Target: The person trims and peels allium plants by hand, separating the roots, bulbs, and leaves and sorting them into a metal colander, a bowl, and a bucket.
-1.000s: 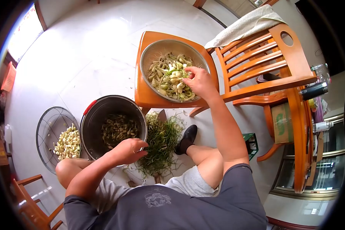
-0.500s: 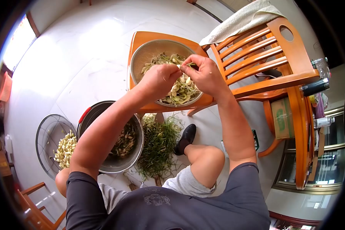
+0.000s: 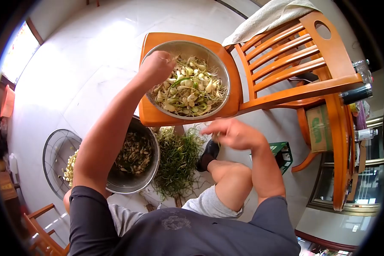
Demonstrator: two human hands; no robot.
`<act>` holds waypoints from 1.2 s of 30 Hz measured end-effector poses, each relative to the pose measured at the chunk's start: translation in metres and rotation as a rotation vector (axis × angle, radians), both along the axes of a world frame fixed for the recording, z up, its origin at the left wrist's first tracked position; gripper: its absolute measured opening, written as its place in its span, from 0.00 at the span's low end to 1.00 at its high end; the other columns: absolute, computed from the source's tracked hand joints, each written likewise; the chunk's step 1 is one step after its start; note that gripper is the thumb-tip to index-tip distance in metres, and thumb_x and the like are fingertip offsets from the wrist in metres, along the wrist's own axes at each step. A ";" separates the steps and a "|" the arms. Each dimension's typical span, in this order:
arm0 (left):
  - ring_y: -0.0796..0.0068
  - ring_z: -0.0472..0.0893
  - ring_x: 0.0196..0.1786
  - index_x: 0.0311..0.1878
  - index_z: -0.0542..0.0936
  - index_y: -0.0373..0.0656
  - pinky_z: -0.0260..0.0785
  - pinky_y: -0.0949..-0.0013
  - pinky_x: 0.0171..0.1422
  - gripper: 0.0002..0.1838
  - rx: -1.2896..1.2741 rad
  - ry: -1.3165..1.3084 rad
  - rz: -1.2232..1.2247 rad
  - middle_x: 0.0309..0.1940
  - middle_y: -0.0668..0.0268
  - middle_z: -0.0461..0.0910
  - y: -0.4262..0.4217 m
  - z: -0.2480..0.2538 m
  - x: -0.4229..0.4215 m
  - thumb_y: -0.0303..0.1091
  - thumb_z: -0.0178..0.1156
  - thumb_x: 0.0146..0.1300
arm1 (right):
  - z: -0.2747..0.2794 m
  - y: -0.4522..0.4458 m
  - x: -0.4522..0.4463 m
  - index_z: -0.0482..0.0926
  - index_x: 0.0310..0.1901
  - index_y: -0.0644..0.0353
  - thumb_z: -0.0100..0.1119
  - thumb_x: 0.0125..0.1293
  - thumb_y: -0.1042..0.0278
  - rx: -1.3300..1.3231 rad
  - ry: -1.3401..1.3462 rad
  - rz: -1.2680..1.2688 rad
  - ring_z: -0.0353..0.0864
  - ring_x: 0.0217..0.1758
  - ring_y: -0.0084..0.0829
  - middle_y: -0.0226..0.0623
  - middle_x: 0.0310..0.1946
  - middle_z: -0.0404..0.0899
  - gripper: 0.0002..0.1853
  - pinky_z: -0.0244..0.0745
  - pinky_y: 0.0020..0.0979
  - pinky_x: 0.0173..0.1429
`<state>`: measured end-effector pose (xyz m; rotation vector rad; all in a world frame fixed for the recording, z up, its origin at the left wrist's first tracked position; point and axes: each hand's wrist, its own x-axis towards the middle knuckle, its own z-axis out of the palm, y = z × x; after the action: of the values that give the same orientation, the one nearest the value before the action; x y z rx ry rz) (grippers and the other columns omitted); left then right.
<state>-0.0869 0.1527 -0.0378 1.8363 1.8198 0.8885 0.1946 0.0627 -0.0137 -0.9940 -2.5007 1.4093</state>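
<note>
A metal mesh basin [image 3: 228, 81] holds many small white bulbs [image 3: 190, 87] with roots and green stalk ends, like small onions. Over its upper left rim is my left hand [image 3: 158, 66], fingers curled closed; whatever they hold is hidden. My right hand [image 3: 237, 134] is below the basin, above the floor and near my knee. Its fingers point left and look apart, slightly blurred, with a tiny scrap beside them. Under and left of it lies a pile of cut green stalks [image 3: 177, 164].
The basin rests on an orange wooden chair seat [image 3: 151, 114]. To the left, a dark metal pot [image 3: 155, 170] contains more bulbs, and a wire basket [image 3: 47, 149] holds peeled white ones. A slatted chair [image 3: 286, 98] with a towel [image 3: 271, 19] and a green crate [image 3: 281, 155] are on the right.
My hands were together over the basin and have parted. The left moved up and left to the rim; the right dropped below the basin, and its fingers loosened.
</note>
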 end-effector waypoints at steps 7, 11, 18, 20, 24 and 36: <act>0.54 0.83 0.45 0.42 0.82 0.38 0.75 0.59 0.52 0.16 -0.450 0.416 -0.197 0.41 0.51 0.83 -0.025 0.028 0.018 0.38 0.59 0.55 | -0.011 -0.018 -0.010 0.83 0.45 0.59 0.60 0.57 0.67 0.027 -0.063 -0.013 0.78 0.46 0.43 0.43 0.39 0.80 0.15 0.72 0.38 0.53; 0.56 0.83 0.34 0.31 0.83 0.36 0.75 0.59 0.42 0.14 -0.301 0.292 -0.166 0.29 0.52 0.83 -0.022 0.002 0.016 0.40 0.63 0.54 | -0.024 -0.023 -0.011 0.85 0.39 0.60 0.62 0.57 0.64 0.009 -0.036 0.049 0.78 0.44 0.41 0.41 0.36 0.81 0.12 0.72 0.38 0.51; 0.59 0.84 0.34 0.32 0.85 0.43 0.76 0.60 0.43 0.08 -0.438 0.510 -0.196 0.29 0.56 0.84 -0.044 0.011 0.019 0.34 0.61 0.52 | -0.006 -0.026 -0.029 0.83 0.38 0.63 0.65 0.59 0.64 0.138 0.189 -0.130 0.80 0.40 0.40 0.42 0.35 0.81 0.11 0.74 0.34 0.48; 0.59 0.84 0.34 0.32 0.85 0.44 0.76 0.61 0.44 0.08 -0.378 0.555 -0.163 0.29 0.56 0.84 -0.039 -0.013 0.018 0.34 0.61 0.52 | -0.001 -0.023 -0.033 0.83 0.40 0.63 0.64 0.59 0.69 0.099 0.252 -0.259 0.81 0.40 0.35 0.41 0.35 0.81 0.09 0.75 0.32 0.45; 0.59 0.83 0.33 0.32 0.81 0.40 0.74 0.60 0.40 0.07 -0.261 0.294 -0.148 0.28 0.55 0.82 -0.046 -0.001 0.013 0.33 0.62 0.55 | 0.008 -0.008 -0.039 0.82 0.46 0.62 0.62 0.61 0.72 0.184 0.348 -0.428 0.81 0.42 0.30 0.42 0.37 0.81 0.12 0.77 0.31 0.47; 0.72 0.80 0.32 0.35 0.78 0.36 0.72 0.67 0.39 0.07 -0.005 -0.047 -0.344 0.27 0.62 0.80 -0.050 0.063 0.009 0.30 0.62 0.60 | 0.028 0.070 -0.075 0.82 0.44 0.66 0.61 0.64 0.72 0.518 0.353 -0.246 0.81 0.38 0.32 0.41 0.35 0.82 0.09 0.76 0.29 0.44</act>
<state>-0.0776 0.1025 0.0247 2.0243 1.4163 0.7879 0.1195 0.1330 0.0144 -0.8212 -2.2106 0.7289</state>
